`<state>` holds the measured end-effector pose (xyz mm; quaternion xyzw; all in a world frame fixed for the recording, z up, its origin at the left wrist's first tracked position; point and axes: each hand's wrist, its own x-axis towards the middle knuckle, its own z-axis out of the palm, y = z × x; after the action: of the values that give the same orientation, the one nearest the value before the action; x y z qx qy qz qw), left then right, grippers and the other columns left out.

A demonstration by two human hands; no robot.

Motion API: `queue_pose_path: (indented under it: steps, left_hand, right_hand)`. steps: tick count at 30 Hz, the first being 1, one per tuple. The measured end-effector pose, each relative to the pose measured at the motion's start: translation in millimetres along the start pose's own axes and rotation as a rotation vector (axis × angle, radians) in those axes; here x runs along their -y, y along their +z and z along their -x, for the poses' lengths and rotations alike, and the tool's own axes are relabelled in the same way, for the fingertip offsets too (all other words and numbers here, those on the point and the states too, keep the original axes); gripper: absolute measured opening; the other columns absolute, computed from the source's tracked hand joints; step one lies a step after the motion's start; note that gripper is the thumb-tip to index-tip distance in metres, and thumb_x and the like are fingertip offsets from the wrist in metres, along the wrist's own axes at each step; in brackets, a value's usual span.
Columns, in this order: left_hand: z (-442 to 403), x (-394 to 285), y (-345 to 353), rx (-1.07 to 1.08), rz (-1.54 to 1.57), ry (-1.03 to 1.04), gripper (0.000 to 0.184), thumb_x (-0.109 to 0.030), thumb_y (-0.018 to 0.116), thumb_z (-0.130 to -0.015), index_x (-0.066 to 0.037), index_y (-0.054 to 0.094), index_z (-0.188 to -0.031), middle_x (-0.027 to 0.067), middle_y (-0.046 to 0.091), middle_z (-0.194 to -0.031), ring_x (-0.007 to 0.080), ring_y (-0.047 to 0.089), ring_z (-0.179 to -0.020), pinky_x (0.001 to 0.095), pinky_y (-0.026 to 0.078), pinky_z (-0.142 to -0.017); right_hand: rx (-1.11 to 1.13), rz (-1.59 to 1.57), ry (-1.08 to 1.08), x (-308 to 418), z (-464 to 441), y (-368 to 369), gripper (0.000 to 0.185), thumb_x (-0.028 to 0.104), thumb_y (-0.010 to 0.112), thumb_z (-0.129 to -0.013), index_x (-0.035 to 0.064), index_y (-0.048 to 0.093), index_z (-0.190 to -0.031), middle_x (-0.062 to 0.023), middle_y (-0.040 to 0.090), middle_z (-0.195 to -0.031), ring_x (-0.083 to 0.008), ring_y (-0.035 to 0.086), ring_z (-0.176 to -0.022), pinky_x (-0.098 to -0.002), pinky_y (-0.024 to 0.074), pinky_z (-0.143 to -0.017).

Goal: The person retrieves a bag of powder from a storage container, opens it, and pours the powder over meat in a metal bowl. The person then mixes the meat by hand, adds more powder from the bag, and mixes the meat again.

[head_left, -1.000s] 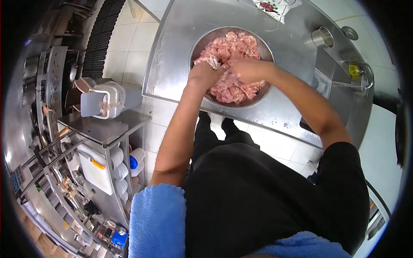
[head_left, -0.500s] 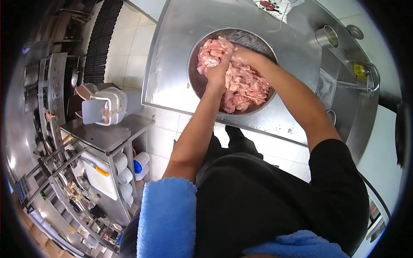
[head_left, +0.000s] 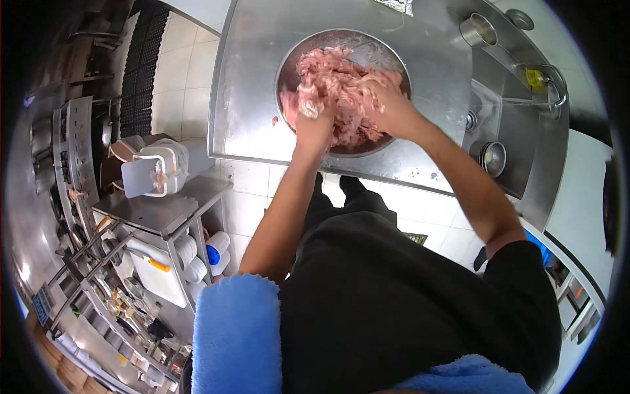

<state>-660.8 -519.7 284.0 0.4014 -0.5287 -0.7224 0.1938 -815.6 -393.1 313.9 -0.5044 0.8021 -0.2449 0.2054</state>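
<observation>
Pale pink raw meat (head_left: 348, 82) lies heaped in a wide round metal bowl (head_left: 387, 58) on the steel table. At the bowl's left side my left hand (head_left: 314, 121) is in the meat, its fingers blurred and partly covered by it. My right hand (head_left: 388, 108) reaches in from the right and touches the heap, with its fingertips smeared by motion and bits of meat stuck on it. Bare metal shows at the top and right of the bowl's inside.
The steel table (head_left: 246, 85) carries a metal pot (head_left: 479, 31) at the back right, beside a sink with small bowls (head_left: 492, 159). A white container (head_left: 172, 167) stands on a side shelf at left, above a cutting board (head_left: 157, 276) with an orange-handled knife.
The meat, bunched at the left and lower right half a second ago, now spreads across the bowl's middle. My left hand has moved down and left; my right hand has moved lower. The view has shifted.
</observation>
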Motion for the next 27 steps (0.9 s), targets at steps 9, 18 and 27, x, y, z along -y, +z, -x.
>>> queue_pose_path:
  steps: [9, 18, 27]
  left_hand:
    - [-35.4, 35.5, 4.5, 0.189, 0.370, -0.467, 0.058, -0.033, 0.071, -0.095, 0.008, 0.055, -0.134, 0.0156, 0.067, -0.120, 0.0243, 0.068, -0.102, 0.0379, 0.059, -0.085]
    - [-55.3, 27.4, 14.5, 0.039, 0.434, -0.274, 0.062, -0.036, 0.067, -0.099, 0.009, 0.050, -0.139, 0.0157, 0.066, -0.123, 0.0233, 0.067, -0.107, 0.0353, 0.055, -0.090]
    - [-13.2, 36.9, -18.2, 0.087, -0.136, -0.155, 0.048, -0.027, 0.070, -0.096, 0.003, 0.057, -0.131, 0.0148, 0.067, -0.117, 0.0228, 0.068, -0.102, 0.0361, 0.058, -0.083]
  right_hand:
    - [0.172, -1.000, 0.450, -52.0, -53.0, 75.3, 0.053, 0.021, 0.078, -0.082, -0.0004, 0.062, -0.128, -0.0109, 0.069, -0.107, -0.0222, 0.068, -0.095, -0.0354, 0.0567, -0.080]
    - [0.018, -1.051, 0.441, -3.1, -63.4, 43.8, 0.046, 0.010, 0.073, -0.086, -0.0075, 0.059, -0.127, -0.0112, 0.069, -0.108, -0.0191, 0.067, -0.094, -0.0338, 0.0563, -0.080]
    - [0.047, -0.309, 0.329, -2.1, -8.5, 19.2, 0.048, 0.025, 0.083, -0.075, 0.0033, 0.069, -0.116, -0.0208, 0.073, -0.105, -0.0304, 0.070, -0.094, -0.0389, 0.0558, -0.083]
